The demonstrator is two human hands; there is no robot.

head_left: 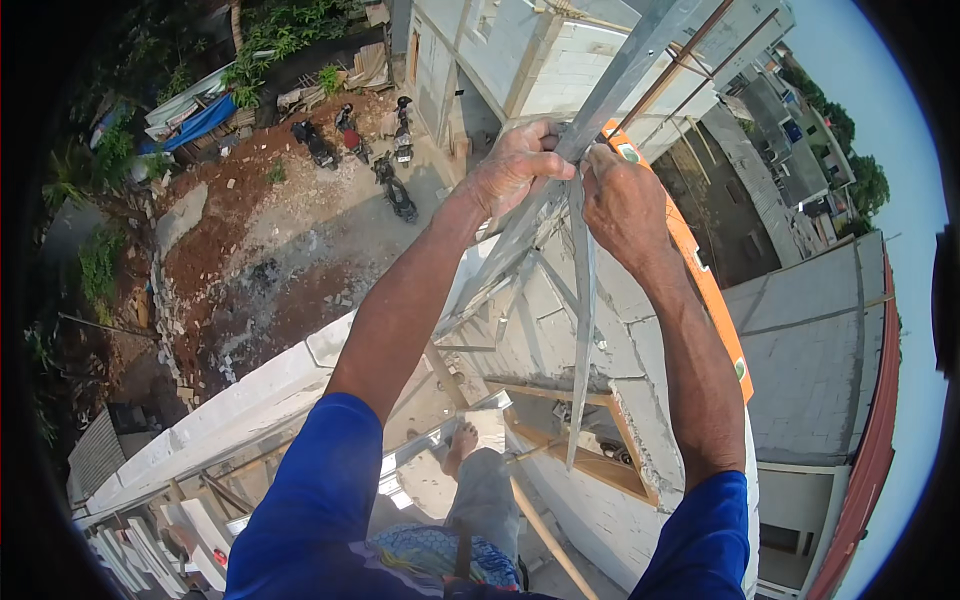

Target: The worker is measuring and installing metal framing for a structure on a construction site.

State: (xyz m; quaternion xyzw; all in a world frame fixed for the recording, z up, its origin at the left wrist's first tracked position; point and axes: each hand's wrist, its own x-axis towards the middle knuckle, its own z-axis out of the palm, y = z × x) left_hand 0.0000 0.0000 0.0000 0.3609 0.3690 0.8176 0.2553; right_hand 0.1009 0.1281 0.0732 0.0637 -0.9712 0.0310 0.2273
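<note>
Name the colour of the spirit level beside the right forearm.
Orange; the spirit level shows best in the head view.

Grey block walls, sunlit reddish dirt yard, blue sky

Motorcycles are parked on a dirt yard that is strewn with rubble. A blue tarpaulin is draped near leafy shrubs. At the right, a grey block wall is edged by red sheeting, and rooftops are backed by trees.
</note>
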